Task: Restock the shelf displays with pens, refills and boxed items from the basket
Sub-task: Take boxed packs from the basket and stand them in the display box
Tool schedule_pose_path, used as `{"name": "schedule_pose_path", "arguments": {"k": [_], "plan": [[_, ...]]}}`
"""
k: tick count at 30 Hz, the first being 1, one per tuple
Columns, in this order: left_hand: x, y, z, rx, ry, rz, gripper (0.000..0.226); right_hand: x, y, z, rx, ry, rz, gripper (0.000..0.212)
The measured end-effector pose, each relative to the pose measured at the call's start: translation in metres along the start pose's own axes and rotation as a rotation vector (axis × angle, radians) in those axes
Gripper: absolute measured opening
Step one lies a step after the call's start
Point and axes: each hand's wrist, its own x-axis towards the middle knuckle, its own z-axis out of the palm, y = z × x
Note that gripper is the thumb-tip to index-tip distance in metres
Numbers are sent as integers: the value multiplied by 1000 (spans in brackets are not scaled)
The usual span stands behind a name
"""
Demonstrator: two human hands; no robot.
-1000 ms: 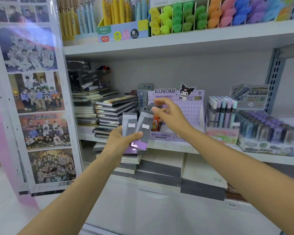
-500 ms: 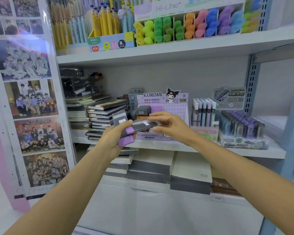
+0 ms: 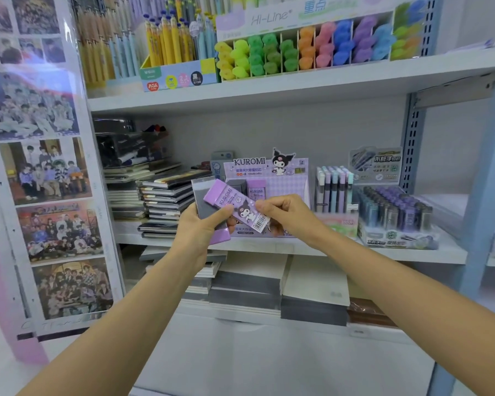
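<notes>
Packs (image 3: 205, 201): small grey stack, gripped in L hand (image 3: 200, 230), fingers curled round it; held in front of display box (image 3: 280, 178), at its left edge.
Purple pack (image 3: 235, 205): tilted, printed face up, upper end over the stack; also in front of display box, off the shelf (image 3: 297, 247).
R hand (image 3: 286, 215): pinches purple pack's barcode end.
Display box: on shelf, 2 packs standing inside.
Pens (image 3: 333, 187): just right of display box.
Notebooks (image 3: 166, 201): stacked left of it.

2 hands, left hand (image 3: 199, 232) and right hand (image 3: 290, 217); 1 purple Kuromi pack (image 3: 229, 199) between them; 2 standing packs (image 3: 236, 185) (image 3: 256, 191) in 1 Kuromi display box (image 3: 286, 187); left-hand stack (image 3: 205, 208) uncountable.
</notes>
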Motion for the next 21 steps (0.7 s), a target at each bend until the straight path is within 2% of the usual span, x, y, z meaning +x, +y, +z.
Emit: {"name": "schedule_pose_path", "arguments": {"k": [2, 9, 13, 16, 21], "plan": [[2, -2, 0, 52, -11, 19, 32, 3, -4, -2, -38, 8, 15, 42], [3, -8, 5, 159, -148, 48, 28, 16, -13, 5, -64, -35, -128, 41], [10, -10, -4, 173, -254, 32, 38, 28, -14, -9, -5, 228, -63, 31], [16, -14, -14, 184, -241, 71, 42, 43, -9, -22, 6, 425, -62, 23], [27, -22, -25, 86, -149, 83, 43, 68, 10, -25, -168, 489, -70, 27]]}}
